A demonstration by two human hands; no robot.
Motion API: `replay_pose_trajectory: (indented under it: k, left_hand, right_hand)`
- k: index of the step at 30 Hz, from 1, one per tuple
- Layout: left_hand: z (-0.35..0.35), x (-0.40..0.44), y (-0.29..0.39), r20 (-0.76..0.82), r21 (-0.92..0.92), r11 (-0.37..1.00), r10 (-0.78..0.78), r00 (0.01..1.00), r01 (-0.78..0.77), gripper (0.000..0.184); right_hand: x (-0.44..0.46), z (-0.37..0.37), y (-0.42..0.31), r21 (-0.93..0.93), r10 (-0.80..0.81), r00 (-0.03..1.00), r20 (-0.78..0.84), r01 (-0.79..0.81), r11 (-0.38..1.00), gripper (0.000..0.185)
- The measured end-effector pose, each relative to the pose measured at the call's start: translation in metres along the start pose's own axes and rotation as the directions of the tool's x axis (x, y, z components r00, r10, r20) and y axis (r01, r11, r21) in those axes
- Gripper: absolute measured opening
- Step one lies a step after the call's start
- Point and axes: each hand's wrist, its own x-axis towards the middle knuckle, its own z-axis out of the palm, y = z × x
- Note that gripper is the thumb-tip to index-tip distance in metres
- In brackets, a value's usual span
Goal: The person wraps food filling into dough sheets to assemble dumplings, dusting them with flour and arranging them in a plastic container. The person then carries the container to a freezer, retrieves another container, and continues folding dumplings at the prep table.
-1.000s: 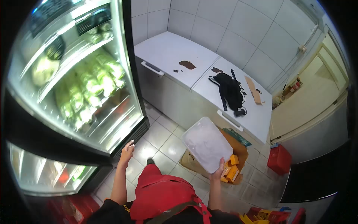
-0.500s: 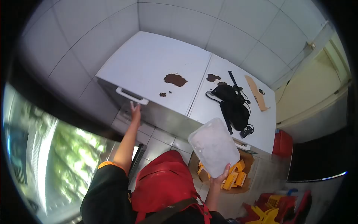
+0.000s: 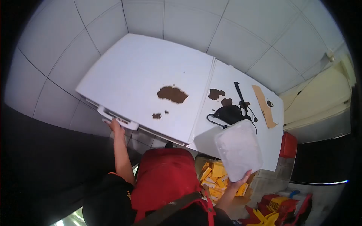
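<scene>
White tiles [image 3: 188,22] were seen behind the freezer [image 3: 143,67]. Its handle [image 3: 132,125] was touched by the left hand [image 3: 116,128], whose closure could not be told. By the freezer's front edge, the tub [image 3: 239,148] was clamped at its near end by the right hand [image 3: 241,181].

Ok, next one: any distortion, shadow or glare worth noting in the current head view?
Head view: wide-angle bowing in the wall tiles, black corners; a soft shadow on the chest freezer beside the plastic tub; a blown-out bright patch at lower left.
</scene>
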Motion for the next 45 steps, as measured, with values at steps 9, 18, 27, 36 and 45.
replay_pose_trajectory:
  k: [9,18,27,36,45]
  left_hand:
    - [0.231,-0.084,0.207,0.382,-0.229,0.665,0.733,0.563,-0.710,0.076]
    - [0.333,-0.062,0.280,0.582,-0.587,0.464,0.812,0.053,-0.663,0.074]
    - [0.246,0.100,0.180,0.781,-0.034,0.627,0.503,0.371,-0.778,0.061]
    - [0.207,0.202,-0.033,0.780,0.623,0.614,-0.538,0.320,-0.484,0.044]
    - [0.180,0.301,-0.262,0.500,0.714,0.167,-0.801,0.328,-0.680,0.046]
  right_hand:
    - [0.035,0.084,-0.010,-0.212,-0.161,0.981,0.109,0.181,0.960,0.064]
    - [0.008,0.249,0.150,-0.397,0.416,0.886,0.203,-0.314,0.863,0.070]
    - [0.053,0.353,0.399,-0.524,0.696,0.706,0.130,-0.547,0.653,0.075]
    - [0.218,0.311,0.535,-0.522,0.663,0.739,0.123,-0.519,0.676,0.076]
    - [0.382,0.226,0.635,-0.587,0.556,0.831,0.028,-0.437,0.682,0.061]
